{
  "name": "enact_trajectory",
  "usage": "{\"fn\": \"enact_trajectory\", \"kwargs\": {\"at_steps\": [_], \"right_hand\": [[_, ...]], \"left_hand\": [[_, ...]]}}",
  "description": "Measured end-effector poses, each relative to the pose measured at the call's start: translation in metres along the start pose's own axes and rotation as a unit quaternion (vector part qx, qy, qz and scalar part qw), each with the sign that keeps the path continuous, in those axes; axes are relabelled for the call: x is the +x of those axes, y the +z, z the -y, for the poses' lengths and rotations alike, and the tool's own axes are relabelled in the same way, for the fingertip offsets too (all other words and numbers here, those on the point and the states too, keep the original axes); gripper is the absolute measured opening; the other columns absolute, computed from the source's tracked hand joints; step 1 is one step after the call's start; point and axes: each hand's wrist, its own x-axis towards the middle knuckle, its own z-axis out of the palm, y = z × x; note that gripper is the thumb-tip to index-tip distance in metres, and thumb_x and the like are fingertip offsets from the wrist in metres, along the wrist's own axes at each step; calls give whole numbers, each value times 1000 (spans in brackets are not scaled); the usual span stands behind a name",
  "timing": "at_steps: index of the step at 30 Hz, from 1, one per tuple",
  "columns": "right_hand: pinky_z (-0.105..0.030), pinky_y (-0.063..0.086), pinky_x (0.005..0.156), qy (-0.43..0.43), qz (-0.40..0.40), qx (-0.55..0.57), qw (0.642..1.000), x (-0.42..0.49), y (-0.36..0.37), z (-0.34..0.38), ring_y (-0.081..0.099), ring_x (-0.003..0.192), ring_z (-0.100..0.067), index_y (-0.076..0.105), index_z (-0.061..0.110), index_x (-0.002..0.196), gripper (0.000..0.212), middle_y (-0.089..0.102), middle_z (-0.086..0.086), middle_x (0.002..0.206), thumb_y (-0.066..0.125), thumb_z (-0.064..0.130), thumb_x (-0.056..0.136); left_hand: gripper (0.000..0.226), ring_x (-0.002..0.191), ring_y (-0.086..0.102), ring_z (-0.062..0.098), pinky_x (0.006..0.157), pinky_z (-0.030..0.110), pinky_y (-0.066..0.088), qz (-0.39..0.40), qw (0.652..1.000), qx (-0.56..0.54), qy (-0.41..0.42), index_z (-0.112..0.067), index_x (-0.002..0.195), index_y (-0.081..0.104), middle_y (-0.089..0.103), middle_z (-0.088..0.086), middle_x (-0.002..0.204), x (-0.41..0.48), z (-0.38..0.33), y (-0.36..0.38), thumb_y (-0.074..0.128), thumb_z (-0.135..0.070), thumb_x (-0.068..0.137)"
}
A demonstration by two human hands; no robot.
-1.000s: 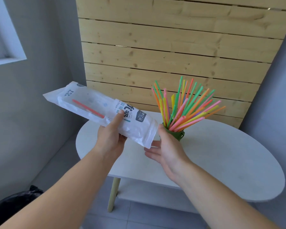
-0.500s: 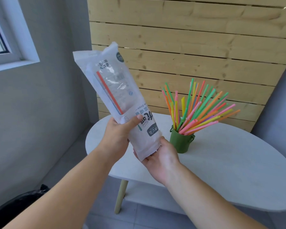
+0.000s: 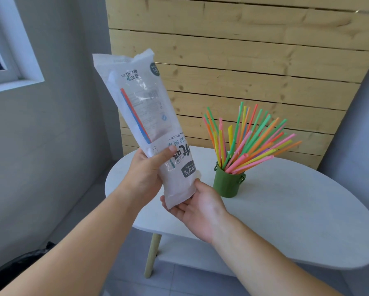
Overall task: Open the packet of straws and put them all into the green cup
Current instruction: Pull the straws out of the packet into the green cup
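Note:
A clear plastic straw packet (image 3: 141, 112) stands nearly upright in the air, upside down, with a red and a blue straw (image 3: 134, 116) still visible inside. My left hand (image 3: 145, 174) grips its lower part, thumb across the front. My right hand (image 3: 198, 208) is cupped palm-up under the packet's bottom end, thumb against its edge. To the right, the green cup (image 3: 227, 184) stands on the white table (image 3: 296, 210) with several coloured straws (image 3: 249, 137) fanned out of it.
A wooden slat wall (image 3: 243, 60) rises behind the table. A window frame (image 3: 15, 60) is at the upper left. A black bag (image 3: 19, 268) lies on the floor at the lower left. A lower shelf (image 3: 190, 255) sits under the tabletop.
The packet swung from lying sideways to nearly upright. My right hand moved under its lower end. The view shifted left, so the cup sits further right.

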Motion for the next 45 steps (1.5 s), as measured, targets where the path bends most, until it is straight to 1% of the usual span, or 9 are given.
{"fn": "enact_trajectory", "kwargs": {"at_steps": [8, 15, 18, 21, 28, 33, 37, 40, 45], "right_hand": [[-43, 59, 77, -1, -23, -12, 1000, 0, -4, 8, 69, 95, -35, 63, 3, 120, 43, 70, -23, 109, 41, 36, 105], [-35, 59, 68, -66, -44, -89, 993, -2, -11, 23, 71, 76, -26, 68, 5, 97, 19, 75, -10, 76, 54, 19, 100], [-30, 59, 66, -76, -45, -83, 993, -1, -14, 27, 67, 72, -21, 67, 2, 97, 14, 72, -10, 77, 60, 14, 98], [-23, 58, 59, -99, -46, -38, 993, -1, -15, 31, 62, 68, -18, 64, 3, 89, 5, 68, -10, 76, 63, 3, 94], [-18, 56, 58, -117, -3, 92, 989, -13, -8, 46, 64, 66, -11, 68, 5, 81, 13, 70, -5, 73, 65, -6, 88], [-18, 56, 58, -157, 11, 167, 973, -20, 0, 52, 64, 72, -9, 67, 5, 89, 9, 67, -3, 81, 67, -4, 87], [-18, 56, 59, -217, -20, 126, 968, -22, 0, 56, 64, 62, -8, 69, 9, 81, 11, 67, -1, 75, 67, 2, 90], [-21, 57, 61, -276, -66, 59, 957, -24, -6, 59, 65, 65, -11, 71, 11, 80, 11, 69, -1, 75, 69, 8, 91], [-29, 59, 70, -379, -116, -48, 917, -32, -17, 66, 70, 70, -19, 70, 9, 89, 8, 72, -6, 80, 66, 14, 94]], "left_hand": [[45, 111, 73, 37, 101, 53, 57, -19, 1000, 1, -5, -3, 129, 67, 74, 19, 123, 5, 4, -2, 76, -14, 86], [50, 113, 73, 34, 102, 59, 55, -41, 999, 28, -9, -7, 134, 65, 76, 14, 124, 6, 6, -5, 75, -21, 87], [44, 119, 70, 38, 103, 63, 53, -68, 998, 2, 0, -5, 138, 62, 73, 17, 129, 10, 8, -12, 71, -17, 96], [42, 120, 69, 38, 102, 62, 54, -93, 995, -32, 3, -6, 140, 60, 71, 18, 132, 11, 8, -16, 67, -16, 100], [42, 124, 68, 33, 102, 49, 57, -130, 984, -121, -26, -7, 143, 59, 70, 16, 136, 9, 7, -11, 64, -19, 103], [21, 105, 77, 22, 95, 41, 61, -136, 973, -176, -63, -12, 121, 71, 78, 7, 118, 4, 6, -2, 62, -18, 104], [15, 96, 79, 19, 91, 39, 60, -136, 969, -194, -67, -13, 110, 72, 81, 5, 107, 3, 6, 2, 61, -20, 104], [15, 93, 79, 18, 94, 40, 58, -143, 966, -207, -59, -13, 108, 72, 81, 4, 103, 2, 6, 2, 59, -19, 105], [15, 98, 79, 20, 92, 40, 61, -181, 954, -230, -59, -12, 114, 70, 82, 5, 106, 6, 8, -1, 61, -20, 105]]}}
